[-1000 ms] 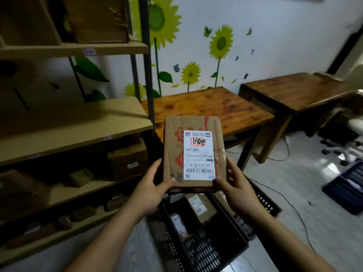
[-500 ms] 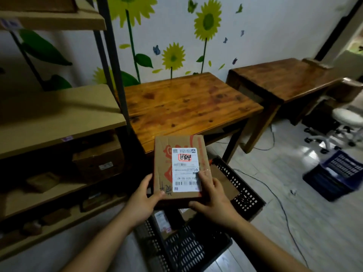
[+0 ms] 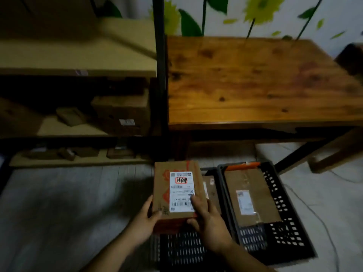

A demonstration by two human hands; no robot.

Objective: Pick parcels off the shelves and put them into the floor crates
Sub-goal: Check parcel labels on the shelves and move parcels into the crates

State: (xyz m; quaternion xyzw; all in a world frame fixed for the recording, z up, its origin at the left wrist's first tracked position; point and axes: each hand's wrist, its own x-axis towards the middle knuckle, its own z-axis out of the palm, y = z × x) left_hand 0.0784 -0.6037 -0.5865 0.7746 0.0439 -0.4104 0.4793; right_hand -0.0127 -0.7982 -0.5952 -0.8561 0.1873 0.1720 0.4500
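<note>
Over the near black crate (image 3: 182, 250) we hold the parcel (image 3: 177, 190) flat, label (image 3: 181, 203) up. Our left hand (image 3: 145, 222) grips its left edge, and our right hand (image 3: 208, 222) clasps its near right corner, fingers on the label. Just right of that crate, a second crate (image 3: 284, 238) holds a flat parcel (image 3: 249, 197). Beyond it stands a wooden table (image 3: 255, 81).

Bare to the Lower Edge

Left hand (image 3: 144, 222) and right hand (image 3: 209, 222) bare, uncovered down to the fingers (image 3: 196, 203). Left forearm (image 3: 110, 256) and right forearm (image 3: 243, 258) bare as well, from wrist to the lower edge of the view. Slender in build, smooth in outline. Dimly lit and slightly blurred: too soft to tell nails, marks or anything worn at wrist or knuckle.
</note>
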